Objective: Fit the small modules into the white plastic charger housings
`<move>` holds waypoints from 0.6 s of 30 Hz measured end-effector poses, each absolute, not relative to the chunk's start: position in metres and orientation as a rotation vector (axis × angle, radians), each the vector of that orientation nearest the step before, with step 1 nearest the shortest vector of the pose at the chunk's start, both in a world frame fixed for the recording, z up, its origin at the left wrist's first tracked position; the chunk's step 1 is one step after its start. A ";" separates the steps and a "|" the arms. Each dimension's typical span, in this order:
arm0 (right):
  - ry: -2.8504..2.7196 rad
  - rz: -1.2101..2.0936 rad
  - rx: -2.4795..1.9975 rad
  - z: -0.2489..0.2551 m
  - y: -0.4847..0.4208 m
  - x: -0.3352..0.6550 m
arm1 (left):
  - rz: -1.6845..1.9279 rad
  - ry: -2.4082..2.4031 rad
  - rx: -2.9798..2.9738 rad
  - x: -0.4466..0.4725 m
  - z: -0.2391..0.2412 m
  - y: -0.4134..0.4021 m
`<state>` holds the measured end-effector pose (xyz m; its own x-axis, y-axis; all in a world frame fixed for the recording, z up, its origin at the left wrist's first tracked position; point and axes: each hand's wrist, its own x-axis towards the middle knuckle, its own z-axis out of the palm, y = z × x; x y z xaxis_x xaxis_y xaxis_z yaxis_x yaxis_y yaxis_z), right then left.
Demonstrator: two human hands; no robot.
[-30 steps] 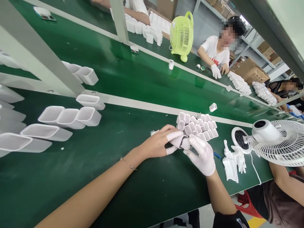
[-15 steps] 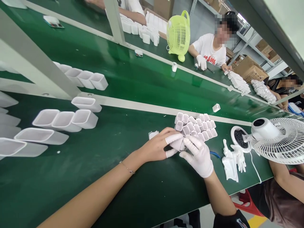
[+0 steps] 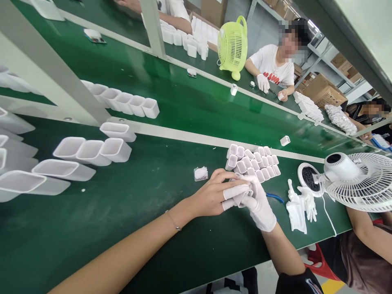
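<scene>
Both hands meet around a small white plastic housing (image 3: 240,199), which is partly covered by fingers. My left hand (image 3: 210,194), with white cots over some of its fingers, presses on the housing from the left. My right hand (image 3: 261,210) wears a white glove and grips the housing from the right, its thumb at the near side. Just behind them stands a tight cluster of small open white housings (image 3: 255,164). Left of the cluster lies a small board with a white piece (image 3: 201,174). Blue-handled pliers (image 3: 275,197) lie beside my right hand.
Larger white housings (image 3: 115,151) stand at left. A green conveyor belt (image 3: 196,110) beyond the rail carries more housings. At right are white gloves (image 3: 296,210) and a white fan (image 3: 358,179). Co-workers sit across the belt, near a green fan (image 3: 232,47), and at the right.
My hands have shifted slightly right and the housing has turned between them. The small board beside my left hand is now uncovered. Things on the belt have moved right.
</scene>
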<state>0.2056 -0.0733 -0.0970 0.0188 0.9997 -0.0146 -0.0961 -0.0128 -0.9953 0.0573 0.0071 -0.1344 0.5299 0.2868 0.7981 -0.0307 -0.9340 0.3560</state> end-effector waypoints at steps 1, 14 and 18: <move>-1.108 1.223 -1.166 -0.098 -0.074 0.204 | 1.379 0.199 2.445 0.058 -0.135 0.006; -1.194 1.112 -1.281 -0.083 -0.076 0.208 | 1.500 0.216 2.298 0.064 -0.140 0.007; -0.832 1.379 -1.113 -0.080 -0.071 0.201 | 1.533 0.233 2.230 0.058 -0.138 0.011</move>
